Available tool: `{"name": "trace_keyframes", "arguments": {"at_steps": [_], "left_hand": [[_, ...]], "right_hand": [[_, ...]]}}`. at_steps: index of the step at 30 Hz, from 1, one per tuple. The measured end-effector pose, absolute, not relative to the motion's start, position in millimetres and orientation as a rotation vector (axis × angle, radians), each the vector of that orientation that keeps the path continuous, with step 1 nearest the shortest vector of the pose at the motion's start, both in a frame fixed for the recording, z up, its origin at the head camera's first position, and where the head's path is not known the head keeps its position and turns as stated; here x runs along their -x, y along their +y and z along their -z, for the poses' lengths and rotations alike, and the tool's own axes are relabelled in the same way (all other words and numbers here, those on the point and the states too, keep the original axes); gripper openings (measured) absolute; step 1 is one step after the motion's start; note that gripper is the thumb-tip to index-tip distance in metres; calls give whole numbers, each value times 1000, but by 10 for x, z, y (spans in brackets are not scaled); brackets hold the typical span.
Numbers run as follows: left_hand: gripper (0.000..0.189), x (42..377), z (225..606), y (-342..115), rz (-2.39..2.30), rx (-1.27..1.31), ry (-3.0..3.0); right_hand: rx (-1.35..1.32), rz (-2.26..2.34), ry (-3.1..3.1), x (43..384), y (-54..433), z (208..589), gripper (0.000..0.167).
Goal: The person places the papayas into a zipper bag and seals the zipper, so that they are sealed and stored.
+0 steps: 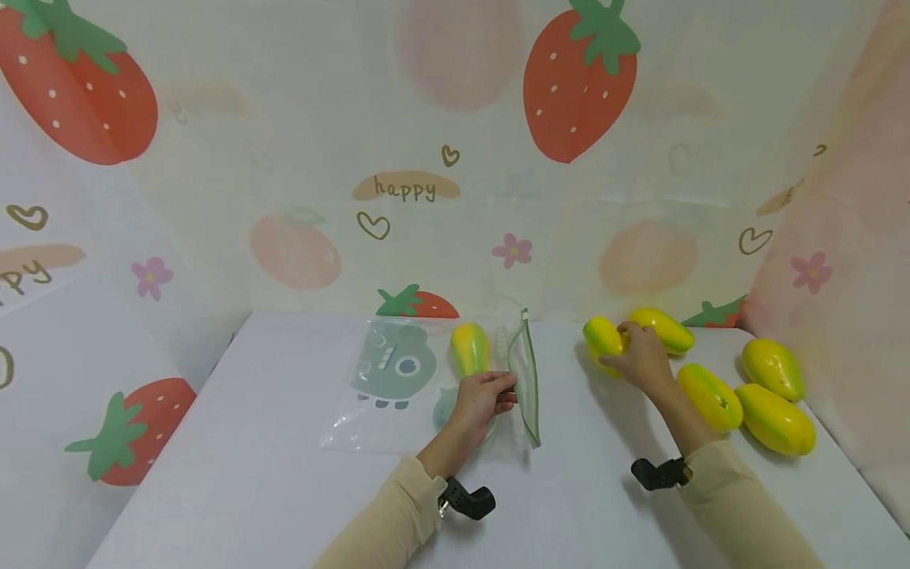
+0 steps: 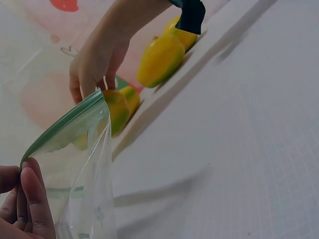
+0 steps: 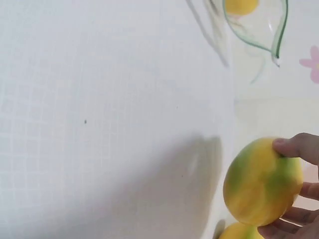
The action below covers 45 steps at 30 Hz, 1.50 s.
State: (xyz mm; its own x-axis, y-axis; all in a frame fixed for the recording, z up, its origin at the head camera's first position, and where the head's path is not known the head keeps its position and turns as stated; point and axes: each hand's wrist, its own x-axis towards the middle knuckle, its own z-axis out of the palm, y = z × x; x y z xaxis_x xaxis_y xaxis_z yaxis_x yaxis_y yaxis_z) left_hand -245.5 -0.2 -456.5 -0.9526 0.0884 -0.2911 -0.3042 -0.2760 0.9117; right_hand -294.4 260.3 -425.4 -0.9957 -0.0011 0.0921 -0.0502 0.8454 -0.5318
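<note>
A clear zip bag (image 1: 341, 431) with a green monster print lies on the white table. One yellow-green papaya (image 1: 470, 348) is inside it. My left hand (image 1: 475, 405) pinches the bag's green-edged rim, and the mouth gapes toward the right. In the left wrist view, the thumb and fingers (image 2: 35, 191) hold that rim. To the right of the bag, my right hand (image 1: 643, 359) grips another papaya (image 1: 603, 336). The right wrist view shows this papaya (image 3: 261, 181) held between thumb and fingers, just off the table.
Several more papayas lie at the table's right side, among them one behind my right hand (image 1: 664, 330), one beside the forearm (image 1: 709, 397) and one nearest the right edge (image 1: 775, 419). A strawberry-printed curtain (image 1: 408, 253) stands along the back and sides.
</note>
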Motion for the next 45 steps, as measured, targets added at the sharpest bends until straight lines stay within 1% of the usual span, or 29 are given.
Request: {"name": "trace_keyframes", "arguments": {"at_steps": [6,9,13,15,22,38,45], "left_hand": [[27,2459,4573,-6,-2302,259,1714],[27,2416,4501,-19,-2296,249,1717],[27,2420,4506,-15,-2293,257,1727],[27,2466,4573,-2,-2289,272,1729],[23,2471,4584,1,-2298,287,1725],[24,2487,4571,8,-2296,313,1716],[25,2478,4583,20,-2290,293,1706]], "right_hand": [[-75,-1042,-2951,2918,2610,4244,66],[-70,-1124,-2962,2900,2600,4228,68],[-47,-1218,-2971,2874,2563,4190,71],[-45,-1252,-2971,2865,2544,4169,71],[-64,-1290,-2965,2845,2450,4128,70],[-167,-1261,-3002,2839,2297,4058,68],[-191,-1320,-3014,2840,2180,4111,67]]}}
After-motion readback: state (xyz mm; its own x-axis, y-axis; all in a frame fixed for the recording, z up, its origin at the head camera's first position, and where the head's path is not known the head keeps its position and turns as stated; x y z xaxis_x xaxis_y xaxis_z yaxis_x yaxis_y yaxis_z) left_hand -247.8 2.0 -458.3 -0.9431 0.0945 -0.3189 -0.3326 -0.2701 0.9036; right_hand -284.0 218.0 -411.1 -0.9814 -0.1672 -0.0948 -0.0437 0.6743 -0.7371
